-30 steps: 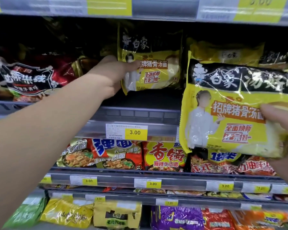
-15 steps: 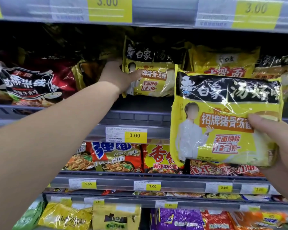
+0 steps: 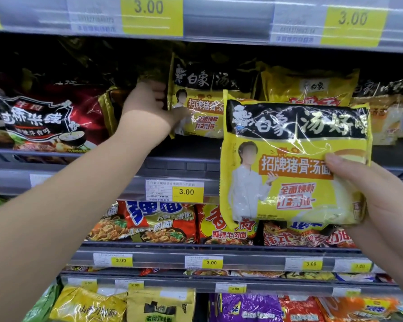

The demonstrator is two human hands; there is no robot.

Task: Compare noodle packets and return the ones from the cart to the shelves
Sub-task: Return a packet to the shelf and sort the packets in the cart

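My right hand grips a yellow-and-black noodle packet by its right edge, thumb on the front, and holds it upright in front of the shelves. My left hand reaches into the upper shelf and grips the left edge of a matching yellow-and-black packet that stands there, thumb across its front. The held packet overlaps the lower right corner of the shelf packet.
The upper shelf also holds dark red packets at the left and more yellow packets at the right. Shelves below carry red, yellow and purple packets. Yellow 3.00 price tags line the shelf rails.
My right hand has brought its packet leftward, closer to the shelf packet, so the two now overlap. My left hand stays on the shelf packet, which now stands more upright.
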